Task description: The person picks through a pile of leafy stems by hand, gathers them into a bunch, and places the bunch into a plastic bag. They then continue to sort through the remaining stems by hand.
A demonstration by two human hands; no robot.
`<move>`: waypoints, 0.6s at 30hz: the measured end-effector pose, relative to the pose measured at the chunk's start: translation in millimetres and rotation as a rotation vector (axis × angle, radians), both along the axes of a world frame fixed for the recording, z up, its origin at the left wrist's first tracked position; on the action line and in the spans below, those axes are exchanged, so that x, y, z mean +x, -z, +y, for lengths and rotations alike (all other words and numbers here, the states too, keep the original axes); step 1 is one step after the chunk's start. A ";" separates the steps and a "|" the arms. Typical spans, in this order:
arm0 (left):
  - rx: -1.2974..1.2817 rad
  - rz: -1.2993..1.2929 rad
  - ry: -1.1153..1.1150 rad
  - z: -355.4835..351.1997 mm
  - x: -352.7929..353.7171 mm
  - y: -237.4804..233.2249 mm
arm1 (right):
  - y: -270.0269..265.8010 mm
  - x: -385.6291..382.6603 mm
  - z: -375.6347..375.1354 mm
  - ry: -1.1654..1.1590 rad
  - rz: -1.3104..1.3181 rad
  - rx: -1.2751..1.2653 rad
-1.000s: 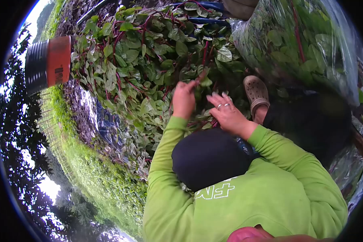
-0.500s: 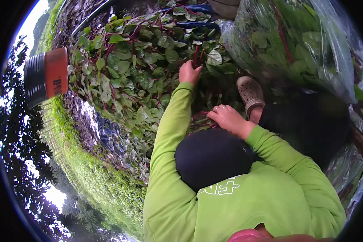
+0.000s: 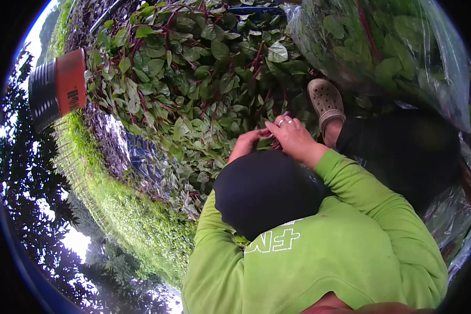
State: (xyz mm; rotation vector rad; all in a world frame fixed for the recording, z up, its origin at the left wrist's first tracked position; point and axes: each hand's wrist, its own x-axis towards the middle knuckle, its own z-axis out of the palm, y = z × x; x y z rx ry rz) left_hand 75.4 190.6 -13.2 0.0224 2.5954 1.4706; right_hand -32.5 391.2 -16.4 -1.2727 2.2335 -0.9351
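Observation:
Red-stemmed leafy greens spread in a thick heap in front of me. Just beyond my bent dark knee, both hands come together. My left hand is closed at the near edge of the heap, its fingers partly hidden behind the knee, with reddish stems at its fingertips. My right hand, with a ring on one finger, bends over the same stems and is closed around them. The leaf ends of these stems are hard to make out.
A clear plastic bag full of large leaves bulges at the upper right. Below it is my foot in a tan clog. A red and black bucket stands at the left, beside dark plastic sheeting and low green plants.
My left hand has come back from the middle of the heap to my right hand, bringing red stems. My right hand has shifted slightly up and stays near my knee.

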 end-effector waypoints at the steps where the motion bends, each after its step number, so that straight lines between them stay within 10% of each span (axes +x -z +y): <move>1: -0.012 -0.121 -0.076 10.4 5.2 -4.8 | 3.5 1.4 -0.4 -0.009 -0.036 0.063; 5: 0.090 0.003 0.005 -5.9 3.6 32.6 | 2.2 -0.1 -3.7 0.026 -0.003 0.033; 7: -0.284 -0.047 0.250 -22.0 -28.4 27.3 | 1.3 -10.7 -2.5 0.002 0.031 0.006; 9: -0.097 -0.227 -0.472 -17.6 -66.4 46.5 | 6.9 -7.4 2.2 -0.008 0.058 -0.005; 12: -0.715 0.277 -0.393 -29.7 -126.3 64.8 | 15.9 -0.4 1.2 -0.035 0.067 0.008; 15: -0.901 -0.020 -0.338 -32.5 -141.7 71.1 | 17.8 2.6 -0.4 -0.028 0.059 -0.046; 18: -0.651 0.041 -0.388 -38.2 -130.2 71.7 | 15.1 2.1 -6.1 -0.077 0.057 -0.033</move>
